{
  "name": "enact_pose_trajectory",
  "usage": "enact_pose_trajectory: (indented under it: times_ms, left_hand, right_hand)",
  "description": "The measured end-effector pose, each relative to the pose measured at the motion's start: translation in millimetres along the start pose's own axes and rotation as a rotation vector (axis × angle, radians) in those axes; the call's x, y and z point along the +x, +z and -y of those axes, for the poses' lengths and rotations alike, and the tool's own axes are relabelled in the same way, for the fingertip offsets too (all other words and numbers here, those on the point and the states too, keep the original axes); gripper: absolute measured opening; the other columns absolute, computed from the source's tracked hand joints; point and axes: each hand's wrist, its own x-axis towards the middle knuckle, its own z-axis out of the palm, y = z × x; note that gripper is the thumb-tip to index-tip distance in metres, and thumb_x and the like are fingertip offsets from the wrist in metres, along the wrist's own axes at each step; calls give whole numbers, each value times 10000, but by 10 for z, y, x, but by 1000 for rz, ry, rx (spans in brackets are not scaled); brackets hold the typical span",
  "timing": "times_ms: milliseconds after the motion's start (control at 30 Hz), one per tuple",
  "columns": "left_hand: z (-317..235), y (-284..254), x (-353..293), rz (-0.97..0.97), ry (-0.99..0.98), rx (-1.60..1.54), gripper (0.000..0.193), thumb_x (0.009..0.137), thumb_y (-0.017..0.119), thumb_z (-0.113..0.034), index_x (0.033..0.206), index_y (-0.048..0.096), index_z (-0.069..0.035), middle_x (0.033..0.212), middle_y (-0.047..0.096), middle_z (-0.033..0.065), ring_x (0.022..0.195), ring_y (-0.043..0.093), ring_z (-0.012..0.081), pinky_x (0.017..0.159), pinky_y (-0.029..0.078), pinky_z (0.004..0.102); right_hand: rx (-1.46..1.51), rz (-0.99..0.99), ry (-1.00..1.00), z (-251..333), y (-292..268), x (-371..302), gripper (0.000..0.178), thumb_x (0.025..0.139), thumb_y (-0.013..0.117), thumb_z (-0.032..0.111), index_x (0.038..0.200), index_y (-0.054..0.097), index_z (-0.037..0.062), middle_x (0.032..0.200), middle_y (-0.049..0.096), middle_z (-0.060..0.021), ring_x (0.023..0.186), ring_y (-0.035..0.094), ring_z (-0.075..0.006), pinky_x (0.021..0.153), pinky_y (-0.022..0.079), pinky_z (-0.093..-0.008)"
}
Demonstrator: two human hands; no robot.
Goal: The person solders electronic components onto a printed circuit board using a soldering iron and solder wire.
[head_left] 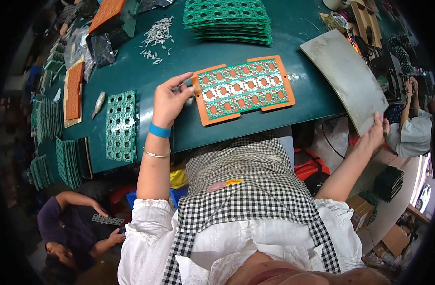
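An orange tray-like fixture (287, 89) lies on the table in front of me, slightly tilted in view. Set in it is a green circuit board panel (243, 86) with rows of oval openings that show orange beneath. My left hand (169, 102) pinches the fixture's left edge between thumb and fingers. Off to the right, my right hand (375, 133) grips the near corner of a large, flat grey plate (346, 78). The plate slants over the table's right edge; its far end is near the tabletop, but I cannot tell whether it touches.
Stacked green panels (227, 21) stand at the back, beside a pile of small pale parts (159, 33). On the left lie a loose panel (121, 126), a small white tube-like item (99, 104) and another orange fixture (75, 90). A co-worker (65, 223) holds a panel at lower left.
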Motion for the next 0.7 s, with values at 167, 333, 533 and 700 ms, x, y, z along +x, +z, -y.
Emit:
enact_pose_trajectory:
  times_ms: [167,333,533,700]
  left_hand:
    - [-205,-122,-94,-58,-10,-223,313,990,588,-197,1223,657,0,950,694,15,571,410,2,502,337,170]
    - [-536,29,-188,128,-237,-592,471,1051,463,-343,1351,529,14,886,642,-17,507,305,6,433,213,187]
    - [-26,14,-206,89,-184,-420,343,985,570,-79,1313,551,23,1012,715,65,893,633,91,806,503,235]
    - [69,72,-226,-16,-100,-227,401,961,610,-103,1322,539,59,1001,710,65,858,575,43,744,471,208]
  right_hand:
    - [43,232,36,525,67,-226,464,801,689,-108,1174,461,48,1255,614,-227,1154,595,-291,986,475,-415]
    - [61,737,209,520,1115,-1290,371,774,670,-107,1064,536,83,1309,606,-194,1191,581,-247,1026,431,-365]
    - [-143,982,206,280,1665,-1790,285,765,696,-33,946,500,67,1291,625,-176,792,557,-53,785,472,-229]
    - [-386,996,-109,273,1604,-1812,244,783,722,-21,860,494,21,866,629,-49,1061,631,-119,752,444,-221]
